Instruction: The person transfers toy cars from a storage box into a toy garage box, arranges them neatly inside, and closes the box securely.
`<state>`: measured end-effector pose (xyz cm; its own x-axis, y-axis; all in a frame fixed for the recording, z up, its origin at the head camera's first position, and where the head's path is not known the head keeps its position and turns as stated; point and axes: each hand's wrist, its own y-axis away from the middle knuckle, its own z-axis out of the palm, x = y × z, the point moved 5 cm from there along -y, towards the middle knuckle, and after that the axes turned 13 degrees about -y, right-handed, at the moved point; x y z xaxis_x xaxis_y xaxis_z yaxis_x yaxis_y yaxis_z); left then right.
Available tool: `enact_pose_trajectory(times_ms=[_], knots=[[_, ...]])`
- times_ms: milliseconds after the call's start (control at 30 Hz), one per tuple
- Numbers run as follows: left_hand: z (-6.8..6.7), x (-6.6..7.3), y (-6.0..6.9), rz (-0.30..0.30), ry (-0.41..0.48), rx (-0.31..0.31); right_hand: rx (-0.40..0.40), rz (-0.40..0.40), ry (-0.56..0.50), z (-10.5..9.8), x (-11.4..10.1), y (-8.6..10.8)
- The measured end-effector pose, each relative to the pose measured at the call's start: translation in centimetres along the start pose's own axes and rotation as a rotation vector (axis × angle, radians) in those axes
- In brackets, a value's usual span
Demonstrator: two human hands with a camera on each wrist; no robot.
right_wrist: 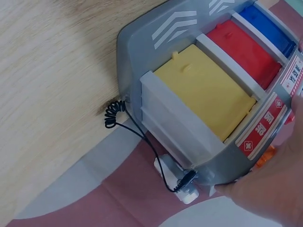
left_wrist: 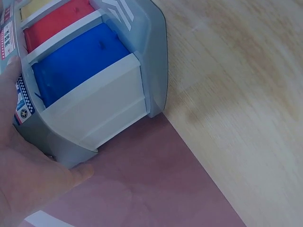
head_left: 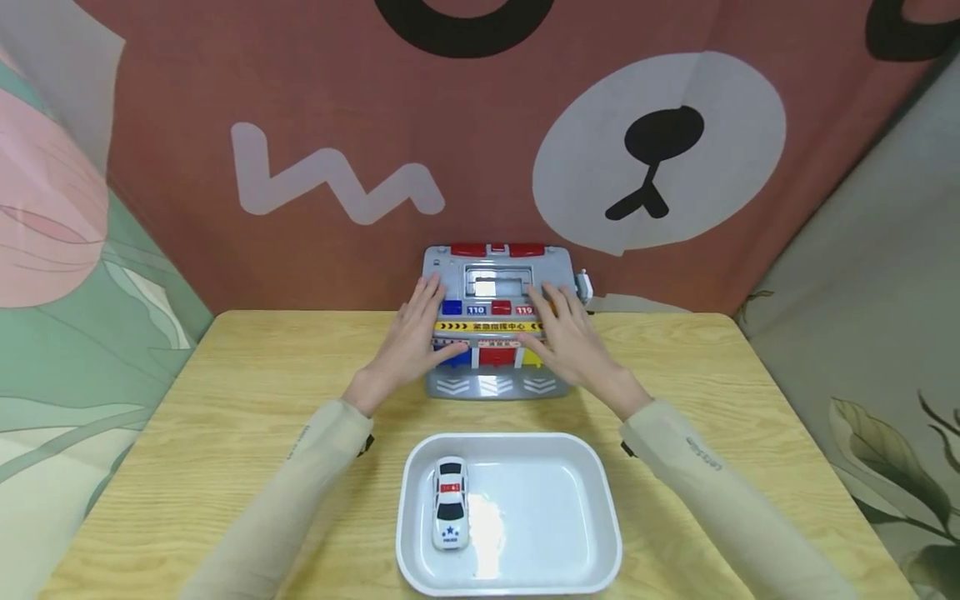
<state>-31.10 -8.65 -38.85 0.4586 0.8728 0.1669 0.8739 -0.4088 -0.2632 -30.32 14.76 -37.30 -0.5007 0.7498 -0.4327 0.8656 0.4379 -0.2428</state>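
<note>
A grey toy police garage (head_left: 495,385) stands at the back of the table, with blue, red and yellow doors under a yellow sign strip. My left hand (head_left: 411,333) rests on its left side, thumb reaching across the front by the blue door (left_wrist: 80,61). On the opposite side my right hand (head_left: 573,346) lies with spread fingers over the upper panel, its thumb near the yellow door (right_wrist: 206,90). From the garage's right side hangs a black coiled cord (right_wrist: 113,113) by a small white piece (right_wrist: 189,196). Some fingertips are hidden in the wrist views.
Nearer the front is a white tray (head_left: 543,587) with a white toy police car (head_left: 450,521) lying along its left side. Behind the wooden table (head_left: 277,450) hangs a reddish-brown cloth (head_left: 337,75) with a bear's face on it.
</note>
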Motion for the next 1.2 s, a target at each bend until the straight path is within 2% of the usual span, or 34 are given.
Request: enact_pose_trajectory(times_ms=[300, 467, 600, 733, 933, 1200], knots=[[-0.4, -0.1, 0.0, 0.008, -0.075, -0.042, -0.032, -0.041, -0.164, -0.9, 0.4, 0.7], [-0.7, 0.2, 0.0, 0.006, -0.098, -0.056, -0.072, -0.031, -0.142, -1.1, 0.3, 0.8], [-1.3, 1.0, 0.0, 0.039, -0.086, -0.044, -0.090, -0.022, -0.142, -1.3, 0.2, 0.7], [-1.6, 1.6, 0.1, 0.055, -0.088, -0.067, -0.082, -0.039, -0.130, -1.3, 0.1, 0.6], [-1.6, 1.7, 0.2, 0.037, -0.153, -0.073, -0.071, -0.062, -0.138, -1.2, 0.0, 0.5], [-1.7, 2.1, -0.3, 0.078, -0.212, -0.052, -0.121, -0.036, -0.154, -1.1, 0.3, 0.5]])
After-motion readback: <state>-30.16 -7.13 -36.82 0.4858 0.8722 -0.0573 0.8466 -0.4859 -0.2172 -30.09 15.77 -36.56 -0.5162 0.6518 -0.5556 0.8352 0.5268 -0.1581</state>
